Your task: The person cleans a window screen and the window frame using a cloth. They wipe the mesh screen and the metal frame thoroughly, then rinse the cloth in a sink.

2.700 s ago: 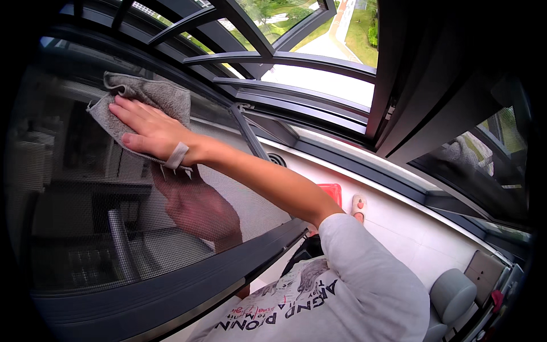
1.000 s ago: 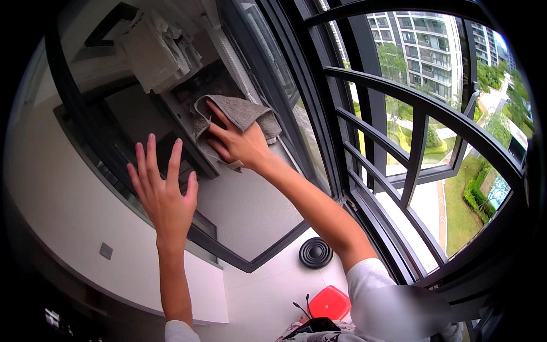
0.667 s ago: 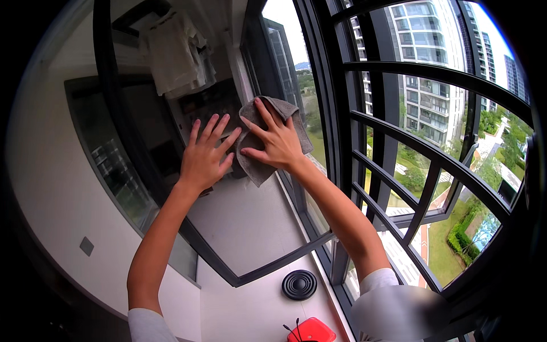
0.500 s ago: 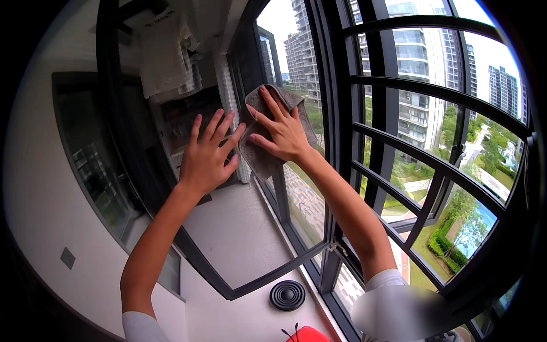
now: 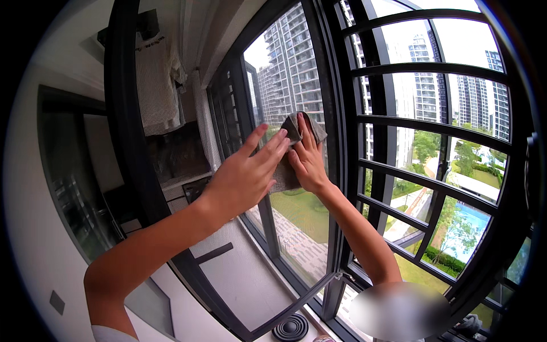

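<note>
A grey-brown cloth (image 5: 288, 172), its upper part folded and bunched, is pressed against a framed pane (image 5: 302, 214). My right hand (image 5: 310, 164) holds it there, fingers stretched upward over the fabric and thumb out to the left. Just left of the cloth is my left hand (image 5: 242, 176), open with long straight fingers and nothing in it. Its fingertips overlap the cloth's left side in view; whether they touch it or the pane I cannot tell. The dark frame (image 5: 128, 142) around the pane runs down past my left forearm.
Dark window bars (image 5: 421, 122) stand on the right, with tall buildings, trees and a pool outside. A white garment (image 5: 156, 85) hangs behind the frame at upper left. Below lie a pale floor (image 5: 245, 279) and a round black ridged object (image 5: 289, 328). A glass door (image 5: 77, 165) is at left.
The view has tilted upward. My right hand and the cloth now appear lower and farther right, and the cloth looks more bunched. My left hand has come rightward, close to the cloth.
</note>
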`<state>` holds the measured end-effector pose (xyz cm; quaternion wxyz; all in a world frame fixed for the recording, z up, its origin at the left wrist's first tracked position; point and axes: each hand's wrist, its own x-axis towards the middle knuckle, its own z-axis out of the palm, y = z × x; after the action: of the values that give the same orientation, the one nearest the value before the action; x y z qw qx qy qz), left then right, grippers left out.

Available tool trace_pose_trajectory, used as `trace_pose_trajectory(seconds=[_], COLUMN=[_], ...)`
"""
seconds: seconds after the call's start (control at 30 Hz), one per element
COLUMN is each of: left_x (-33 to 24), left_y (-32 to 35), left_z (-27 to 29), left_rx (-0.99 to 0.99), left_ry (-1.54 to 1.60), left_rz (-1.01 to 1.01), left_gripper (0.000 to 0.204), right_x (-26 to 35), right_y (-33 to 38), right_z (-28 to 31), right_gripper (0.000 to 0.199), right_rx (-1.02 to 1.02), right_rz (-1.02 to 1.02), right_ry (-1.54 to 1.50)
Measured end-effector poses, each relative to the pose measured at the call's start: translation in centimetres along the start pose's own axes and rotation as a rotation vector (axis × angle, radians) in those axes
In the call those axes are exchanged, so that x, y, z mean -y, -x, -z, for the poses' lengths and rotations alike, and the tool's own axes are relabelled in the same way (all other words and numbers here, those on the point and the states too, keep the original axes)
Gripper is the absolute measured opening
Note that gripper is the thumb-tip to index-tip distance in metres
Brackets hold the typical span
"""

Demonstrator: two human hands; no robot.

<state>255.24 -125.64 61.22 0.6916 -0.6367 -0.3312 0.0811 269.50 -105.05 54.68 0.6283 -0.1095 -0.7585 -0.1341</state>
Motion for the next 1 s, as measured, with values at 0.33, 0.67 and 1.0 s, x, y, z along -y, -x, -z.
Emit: trace_pose_trajectory(seconds=[0.33, 0.67, 1.0], left_x=[-1.3, 9.7, 27.4], left_y=[-4.6, -16.7, -26.2], left_z=[-0.9, -2.7, -5.3], left_rx=[0.034, 0.483, 0.338], left_ry=[-0.632, -0.748, -0.522], left_rz=[-0.353, -0.113, 0.282], left_gripper=[0.023, 0.062, 0.066], right_x=[-2.6, -8.6, -13.9], right_y=[-0.9, -16.7, -37.2], right_z=[1.2, 4.5, 6.1], right_gripper=[0.071, 0.066, 0.067], right_rx=[-0.182, -0.118, -0.301], right_rz=[0.099, 0.019, 0.171], right_ry=[-0.150, -0.006, 0.176])
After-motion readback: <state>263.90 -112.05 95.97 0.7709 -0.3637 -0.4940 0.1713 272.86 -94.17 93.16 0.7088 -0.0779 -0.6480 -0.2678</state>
